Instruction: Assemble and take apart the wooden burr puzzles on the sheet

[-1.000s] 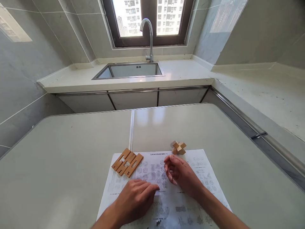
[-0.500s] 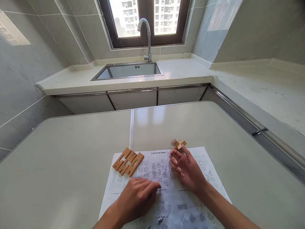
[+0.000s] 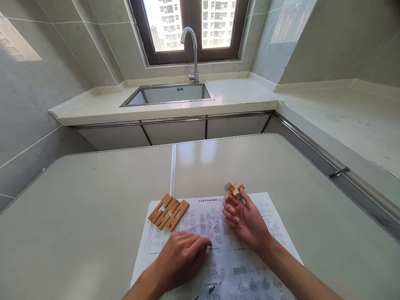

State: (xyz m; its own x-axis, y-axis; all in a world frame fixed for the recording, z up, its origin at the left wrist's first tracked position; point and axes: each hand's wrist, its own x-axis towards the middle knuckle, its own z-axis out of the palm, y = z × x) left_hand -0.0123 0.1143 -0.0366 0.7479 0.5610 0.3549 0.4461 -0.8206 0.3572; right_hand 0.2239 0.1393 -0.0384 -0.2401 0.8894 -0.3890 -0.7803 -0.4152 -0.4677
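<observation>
A printed sheet (image 3: 203, 208) with small diagrams lies on the table under both hands. Near its top left corner sit flat wooden pieces (image 3: 168, 212), marked with numbers and side by side. My left hand (image 3: 184, 258) rests on the sheet below them, fingers curled under and mostly hidden. At the sheet's top edge is a small cross-shaped wooden block puzzle (image 3: 236, 190). My right hand (image 3: 243, 218) lies just below it, palm turned up and fingers loosely bent and apart, with nothing in them; the index fingertip is at the puzzle's edge.
The pale table (image 3: 93, 216) has a seam strip running away from me. Beyond it is a counter (image 3: 237, 91) with a sink (image 3: 175, 92) and a faucet (image 3: 195, 54) beneath a window. Another counter (image 3: 353, 112) runs along the right.
My right index finger has lifted slightly and shifted a little at the puzzle's edge. The left hand and the wooden pieces look the same.
</observation>
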